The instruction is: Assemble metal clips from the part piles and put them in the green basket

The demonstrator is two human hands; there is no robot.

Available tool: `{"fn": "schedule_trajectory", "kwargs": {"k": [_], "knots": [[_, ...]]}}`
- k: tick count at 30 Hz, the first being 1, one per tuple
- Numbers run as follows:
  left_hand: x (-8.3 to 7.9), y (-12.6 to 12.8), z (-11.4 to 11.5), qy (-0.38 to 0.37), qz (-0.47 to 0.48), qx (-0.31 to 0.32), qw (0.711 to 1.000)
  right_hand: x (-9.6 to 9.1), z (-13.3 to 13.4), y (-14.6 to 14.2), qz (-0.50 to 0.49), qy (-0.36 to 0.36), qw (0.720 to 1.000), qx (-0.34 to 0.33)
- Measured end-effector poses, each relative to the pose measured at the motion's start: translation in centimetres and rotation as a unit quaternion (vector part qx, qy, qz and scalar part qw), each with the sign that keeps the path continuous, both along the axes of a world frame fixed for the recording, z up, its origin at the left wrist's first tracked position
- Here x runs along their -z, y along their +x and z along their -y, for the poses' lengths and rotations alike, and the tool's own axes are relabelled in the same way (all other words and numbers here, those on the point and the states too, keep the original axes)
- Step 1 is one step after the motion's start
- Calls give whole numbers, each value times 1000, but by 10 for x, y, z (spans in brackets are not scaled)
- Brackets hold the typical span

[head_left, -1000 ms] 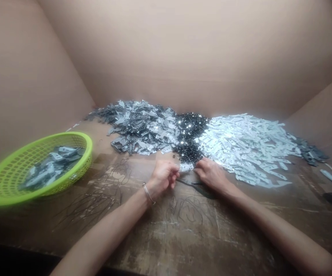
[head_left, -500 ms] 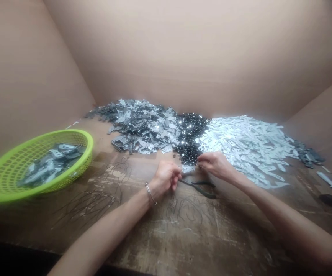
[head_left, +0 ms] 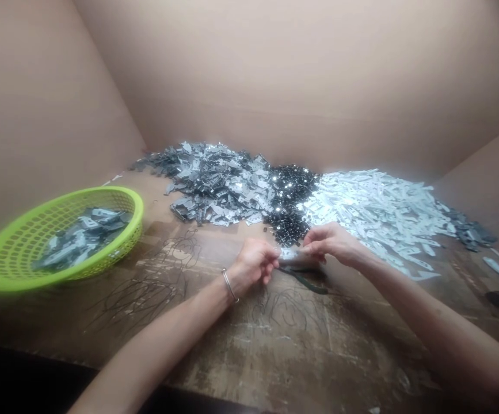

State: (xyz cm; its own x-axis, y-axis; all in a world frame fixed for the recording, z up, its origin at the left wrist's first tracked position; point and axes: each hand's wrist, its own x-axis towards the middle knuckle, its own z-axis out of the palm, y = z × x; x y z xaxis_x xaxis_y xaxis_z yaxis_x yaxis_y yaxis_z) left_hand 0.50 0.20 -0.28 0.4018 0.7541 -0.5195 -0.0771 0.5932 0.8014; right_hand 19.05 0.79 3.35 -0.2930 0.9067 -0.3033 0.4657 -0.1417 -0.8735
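Pinching a metal plate (head_left: 289, 253) between left hand (head_left: 254, 262) and right hand (head_left: 331, 241)

The basket (head_left: 133, 201) is lime green with a grid of holes. The pieces (head_left: 218, 187) behind it are dark grey and silver, the bits (head_left: 290, 192) beside them glossy black, the strips (head_left: 374, 210) pale silver-white. The table (head_left: 301, 368) is brown, streaked pale, with thin black squiggles; the cardboard (head_left: 301, 75) is plain tan.

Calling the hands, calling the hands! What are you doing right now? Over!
Left hand and right hand pinching a small metal plate. Pliers lying just below. Black pile just ahead, not in the way. Over.
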Motion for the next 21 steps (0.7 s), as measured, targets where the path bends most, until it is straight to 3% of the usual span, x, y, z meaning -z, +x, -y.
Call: {"fn": "schedule_trajectory", "kwargs": {"k": [5,8,13,21], "knots": [[7,-1,0,1,31,22,999,12,8,-15,-5,191,982,3],[5,-1,0,-6,34,17,999,18,11,-23,38,270,962,-14],[0,0,2,-12,27,13,999,24,12,-27,105,313,942,-57],[5,-1,1,-31,58,20,998,29,11,-26,106,354,927,-70]]}}
